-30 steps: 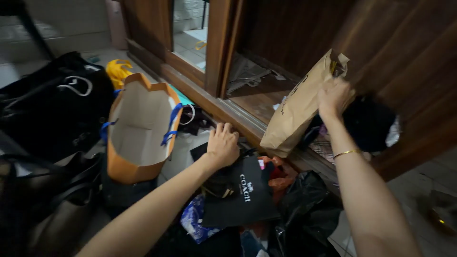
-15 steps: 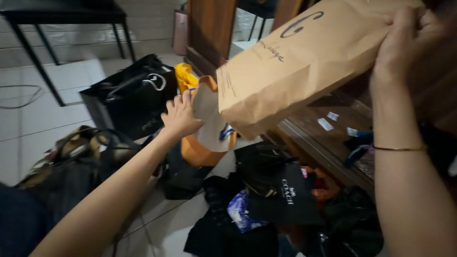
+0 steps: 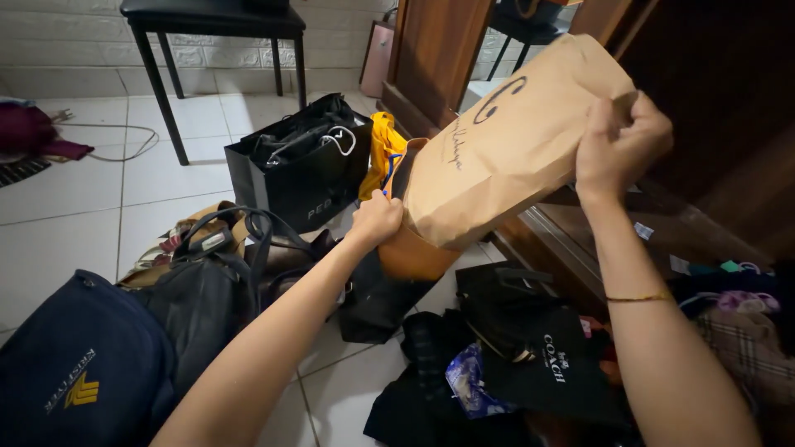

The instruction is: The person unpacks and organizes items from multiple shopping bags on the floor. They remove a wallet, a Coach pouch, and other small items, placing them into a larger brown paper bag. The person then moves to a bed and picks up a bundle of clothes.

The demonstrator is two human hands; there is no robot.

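My right hand (image 3: 617, 142) grips the top edge of a brown paper bag (image 3: 505, 145) and holds it tilted in the air, its bottom pointing down-left. My left hand (image 3: 377, 218) is closed on the rim of an orange paper bag (image 3: 411, 257) that stands on the floor just under the brown bag's bottom corner. A yellow bag (image 3: 383, 151) shows behind the orange one. A thin gold bangle (image 3: 638, 297) circles my right wrist.
A black shopping bag (image 3: 302, 170) with white cord handles stands behind on white floor tiles (image 3: 74, 223). Dark handbags (image 3: 199, 290) and a navy bag (image 3: 83, 372) lie at the left, flat black bags (image 3: 530, 348) at the lower right. A wooden wardrobe (image 3: 704, 108) stands right, a black stool (image 3: 211, 16) behind.
My right hand lifted the brown bag out of the wardrobe and swung it left over the orange bag. My left hand left the black bag and took the orange bag's rim.
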